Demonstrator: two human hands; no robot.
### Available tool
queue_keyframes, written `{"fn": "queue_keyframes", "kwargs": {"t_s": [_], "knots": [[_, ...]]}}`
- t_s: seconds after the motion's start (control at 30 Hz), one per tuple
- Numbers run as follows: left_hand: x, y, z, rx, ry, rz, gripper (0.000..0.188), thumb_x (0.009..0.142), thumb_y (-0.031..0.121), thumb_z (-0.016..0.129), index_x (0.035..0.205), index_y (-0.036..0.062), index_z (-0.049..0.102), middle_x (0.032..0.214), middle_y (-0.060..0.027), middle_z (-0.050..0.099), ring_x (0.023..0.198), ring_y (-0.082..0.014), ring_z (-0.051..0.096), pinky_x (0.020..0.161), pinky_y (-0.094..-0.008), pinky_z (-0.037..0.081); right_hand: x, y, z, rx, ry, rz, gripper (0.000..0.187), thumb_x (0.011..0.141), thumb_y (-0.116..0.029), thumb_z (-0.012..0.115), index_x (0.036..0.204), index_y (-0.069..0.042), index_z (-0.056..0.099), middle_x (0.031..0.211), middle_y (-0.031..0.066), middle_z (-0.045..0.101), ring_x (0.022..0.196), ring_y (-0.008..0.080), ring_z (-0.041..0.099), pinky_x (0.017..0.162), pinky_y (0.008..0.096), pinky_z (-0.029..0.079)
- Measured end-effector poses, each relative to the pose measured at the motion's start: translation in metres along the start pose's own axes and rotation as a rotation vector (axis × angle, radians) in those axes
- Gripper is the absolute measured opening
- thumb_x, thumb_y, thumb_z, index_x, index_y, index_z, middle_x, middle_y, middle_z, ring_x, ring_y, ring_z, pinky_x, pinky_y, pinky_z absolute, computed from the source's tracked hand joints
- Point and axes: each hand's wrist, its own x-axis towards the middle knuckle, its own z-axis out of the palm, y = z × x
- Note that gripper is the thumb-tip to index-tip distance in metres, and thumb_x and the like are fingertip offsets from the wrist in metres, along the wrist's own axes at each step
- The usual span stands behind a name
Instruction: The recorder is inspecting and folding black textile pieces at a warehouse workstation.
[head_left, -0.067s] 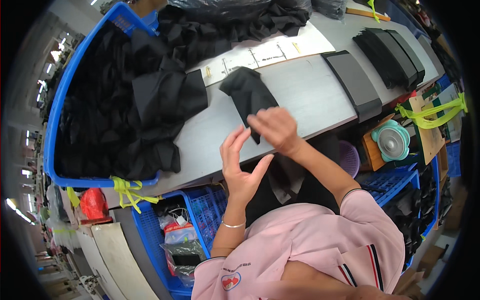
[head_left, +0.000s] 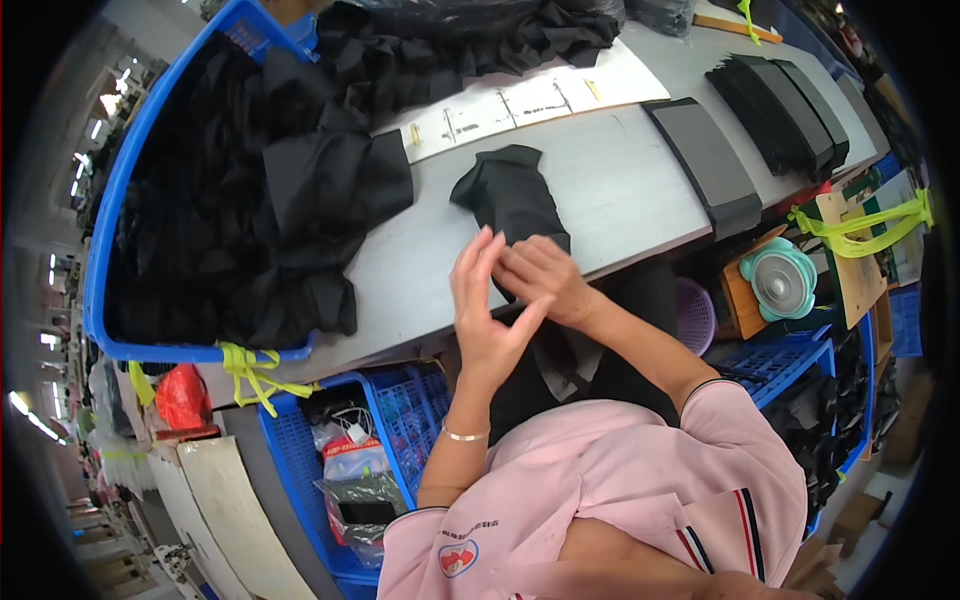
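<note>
A black cloth piece [head_left: 515,195] lies on the grey table in front of me, its far end crumpled and its near end by the table's front edge. My right hand [head_left: 545,280] is closed over that near end, the fingers curled together and partly hiding the cloth. Close beside it, my left hand [head_left: 488,325] is open, with fingers stretched upward and the thumb held apart. The left fingertips come right up to the right hand's fingers; whether they touch the cloth I cannot tell.
A large blue basket [head_left: 100,240] heaped with black cloth [head_left: 230,220] stands at the left. Behind the cloth piece is a white marked board [head_left: 530,100]. Folded black-and-grey pieces [head_left: 705,165] lie at the right, near a small turquoise fan [head_left: 782,280]. Below the table is a blue crate [head_left: 295,450].
My right hand has come down and left, nearer my left hand. The cloth piece has shifted slightly right and toward me, and its far end has spread out differently.
</note>
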Motion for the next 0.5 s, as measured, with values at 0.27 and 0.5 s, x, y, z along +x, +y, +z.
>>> {"fn": "queue_keyframes", "kwargs": {"t_s": [0.27, 0.5], "knots": [[-0.030, -0.074, 0.031, 0.051, -0.124, -0.151, 0.076, 0.076, 0.023, 0.082, 0.142, 0.0055, 0.048, 0.151, -0.0151, 0.043, 0.143, -0.0358, 0.033, 0.115, -0.0446, 0.032, -0.079, -0.054, -0.032, 0.173, -0.098, 0.242, 0.021, 0.081, -0.003, 0.063, 0.102, -0.001, 0.067, 0.114, 0.0122, 0.067, 0.103, 0.0295, 0.065, 0.100, 0.0440, 0.048], [-0.030, -0.090, 0.028, 0.352, 0.000, 0.145, 0.024, 0.074, 0.006, 0.076, 0.098, 0.0070, 0.075, 0.121, -0.0072, 0.067, 0.114, -0.0297, 0.058, 0.099, -0.0420, 0.042, -0.084, -0.064, -0.050, 0.249, -0.019, 0.464, 0.025, 0.080, 0.005, 0.062, 0.104, -0.001, 0.068, 0.115, 0.0131, 0.067, 0.103, 0.0301, 0.066, 0.089, 0.0378, 0.054]]}}
